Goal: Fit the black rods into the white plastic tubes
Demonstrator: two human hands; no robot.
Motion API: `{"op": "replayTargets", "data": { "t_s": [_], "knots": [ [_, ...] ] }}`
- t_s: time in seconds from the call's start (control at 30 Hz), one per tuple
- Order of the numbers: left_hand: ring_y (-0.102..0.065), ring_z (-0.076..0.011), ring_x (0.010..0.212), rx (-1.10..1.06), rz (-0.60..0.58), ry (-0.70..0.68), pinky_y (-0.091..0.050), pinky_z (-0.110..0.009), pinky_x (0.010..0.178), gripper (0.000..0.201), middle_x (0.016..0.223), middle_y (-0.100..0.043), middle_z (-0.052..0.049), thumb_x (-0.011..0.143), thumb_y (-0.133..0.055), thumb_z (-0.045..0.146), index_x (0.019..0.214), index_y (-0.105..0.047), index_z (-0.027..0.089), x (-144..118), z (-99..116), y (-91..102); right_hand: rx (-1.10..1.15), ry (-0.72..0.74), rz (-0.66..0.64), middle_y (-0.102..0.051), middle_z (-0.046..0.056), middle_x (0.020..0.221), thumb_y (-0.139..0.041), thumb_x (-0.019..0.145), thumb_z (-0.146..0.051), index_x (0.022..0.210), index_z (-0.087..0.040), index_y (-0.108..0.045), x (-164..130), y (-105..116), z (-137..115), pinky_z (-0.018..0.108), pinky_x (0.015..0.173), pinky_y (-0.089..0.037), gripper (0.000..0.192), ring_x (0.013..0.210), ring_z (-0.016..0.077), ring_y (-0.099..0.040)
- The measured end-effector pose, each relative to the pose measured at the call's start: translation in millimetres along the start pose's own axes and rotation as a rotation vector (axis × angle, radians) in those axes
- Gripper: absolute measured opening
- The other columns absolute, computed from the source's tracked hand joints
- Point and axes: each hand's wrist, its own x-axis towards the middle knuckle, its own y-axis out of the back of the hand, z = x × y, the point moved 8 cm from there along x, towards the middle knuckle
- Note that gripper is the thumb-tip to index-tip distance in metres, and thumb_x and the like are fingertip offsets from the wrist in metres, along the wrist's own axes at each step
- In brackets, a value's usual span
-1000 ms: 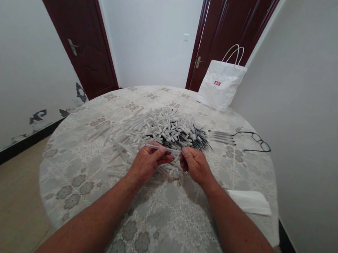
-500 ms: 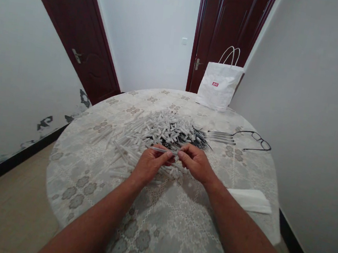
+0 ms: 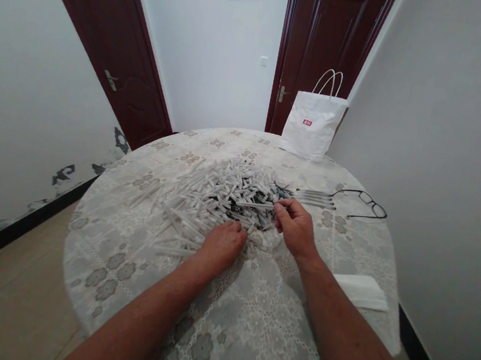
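Note:
My right hand (image 3: 294, 224) is closed in a pinch on the end of a slim translucent pen (image 3: 257, 205), held nearly level over the pile and pointing left. Lower down, my left hand (image 3: 225, 241) is palm down at the front edge of the pile, its fingertips hidden under it. The pile mixes clear pen barrels (image 3: 180, 219), short whitish plastic pieces (image 3: 241, 174) and thin black refills (image 3: 282, 191). To the right of the pile lies a row of several pens (image 3: 315, 198) with dark tips.
Eyeglasses (image 3: 366, 204) lie beyond the row of pens. A white paper bag (image 3: 314, 125) stands at the table's back right. A folded white cloth or paper (image 3: 360, 291) is by my right forearm. A patterned cloth covers the round table (image 3: 266, 329).
The hands have parted. My right hand has moved right and slightly up with the pen, while my left hand has let go of it and dropped palm down to the pile.

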Motion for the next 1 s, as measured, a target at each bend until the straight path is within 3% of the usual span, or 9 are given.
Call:
{"op": "replayTargets", "data": {
  "t_s": [0.13,0.23,0.33,0.47,0.57,0.8,1.0],
  "knots": [
    [-0.058,-0.0267,0.098,0.016,0.031,-0.060,-0.046,-0.037,0.084,0.017,0.099,-0.063,-0.013,0.092,-0.049,0.013,0.096,-0.065,0.018,-2,3,-1.8,0.045,0.000,0.016,-0.058,-0.004,0.058,-0.065,0.089,-0.050,0.092,-0.019,-0.063,0,-1,3,0.022,0.042,-0.039,0.031,0.045,0.0099,-0.048],
    [-0.058,-0.0263,0.099,-0.145,0.141,-0.028,-0.046,-0.039,0.088,0.015,0.100,-0.063,-0.012,0.095,-0.048,0.018,0.097,-0.063,0.019,-6,-4,8.9,0.091,-0.012,0.041,-0.062,-0.002,0.066,-0.066,0.088,-0.049,0.091,-0.019,-0.062,1,0,7,0.022,0.041,-0.040,0.030,0.046,0.0097,-0.049],
    [-0.061,-0.0228,0.091,-0.587,0.292,0.100,-0.048,-0.036,0.086,0.016,0.095,-0.066,-0.008,0.097,-0.048,0.029,0.100,-0.062,0.021,-10,-25,26.9,0.156,-0.016,0.042,-0.062,-0.002,0.068,-0.067,0.088,-0.048,0.094,-0.020,-0.061,0,1,11,0.022,0.040,-0.040,0.029,0.048,0.0099,-0.050],
    [-0.065,-0.0180,0.075,-1.351,0.375,0.266,-0.054,-0.031,0.071,0.022,0.083,-0.066,-0.003,0.093,-0.055,0.042,0.098,-0.059,0.021,-11,-50,31.3,0.231,-0.013,-0.006,-0.060,-0.002,0.068,-0.067,0.087,-0.045,0.097,-0.021,-0.061,-1,-3,17,0.022,0.041,-0.040,0.027,0.049,0.0106,-0.050],
    [-0.070,-0.0187,0.081,-1.664,0.441,0.299,-0.057,-0.030,0.066,0.026,0.095,-0.067,-0.003,0.088,-0.063,0.044,0.099,-0.056,0.022,-10,-57,31.7,0.244,-0.015,-0.054,-0.060,-0.003,0.066,-0.066,0.089,-0.042,0.099,-0.021,-0.061,-4,-8,19,0.022,0.042,-0.039,0.024,0.050,0.0112,-0.050],
    [-0.074,-0.0194,0.082,-1.833,0.510,0.304,-0.060,-0.030,0.068,0.034,0.098,-0.068,-0.004,0.082,-0.073,0.037,0.103,-0.052,0.020,-9,-59,30.2,0.229,-0.020,-0.095,-0.060,-0.003,0.064,-0.065,0.091,-0.040,0.100,-0.021,-0.062,-7,-13,18,0.023,0.044,-0.039,0.021,0.050,0.0115,-0.050],
    [-0.075,-0.0232,0.093,-2.054,0.518,0.362,-0.060,-0.034,0.081,0.031,0.096,-0.069,-0.003,0.080,-0.075,0.023,0.097,-0.049,0.020,-10,-59,26.2,0.110,0.010,-0.089,-0.064,-0.001,0.065,-0.067,0.090,-0.041,0.098,-0.020,-0.064,-8,-14,15,0.024,0.045,-0.041,0.023,0.048,0.0110,-0.050]
  ]
}}
